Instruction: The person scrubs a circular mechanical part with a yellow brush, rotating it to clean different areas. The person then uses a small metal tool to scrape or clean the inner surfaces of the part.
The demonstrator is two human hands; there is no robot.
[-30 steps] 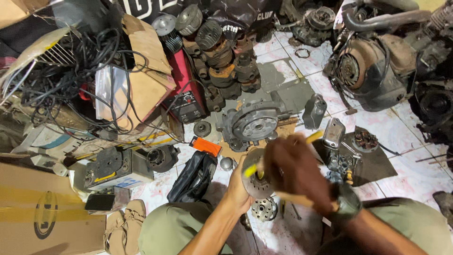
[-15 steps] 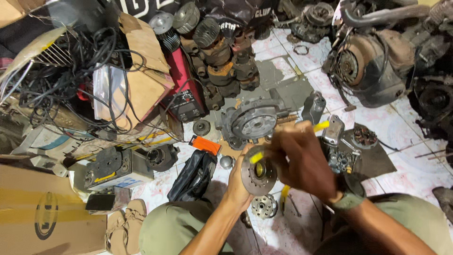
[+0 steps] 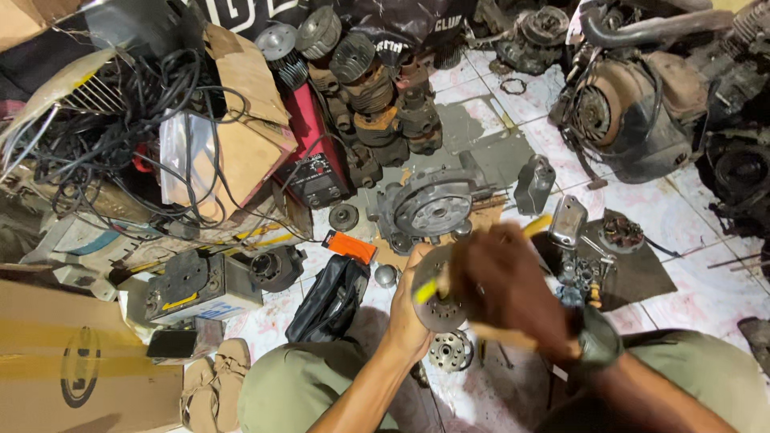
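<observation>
While the left hand point(image 3: 407, 314) clamps the rusty metal disc point(image 3: 437, 298) upright at its rim just below the grey engine casing point(image 3: 433, 207), steadying it, the right hand point(image 3: 504, 290), blurred, grips a yellow-handled tool point(image 3: 427, 290) against the disc's face.

You are looking down on a pale tiled floor point(image 3: 682, 216), stained and gritty, with a grey cement patch point(image 3: 481, 132) near its far edge. Clutter crowds the left side: a tangle of black cables point(image 3: 104, 120), torn cardboard point(image 3: 241, 136), and a large cardboard box point(image 3: 72, 361) at the near left corner. The light is even and rather dim.
</observation>
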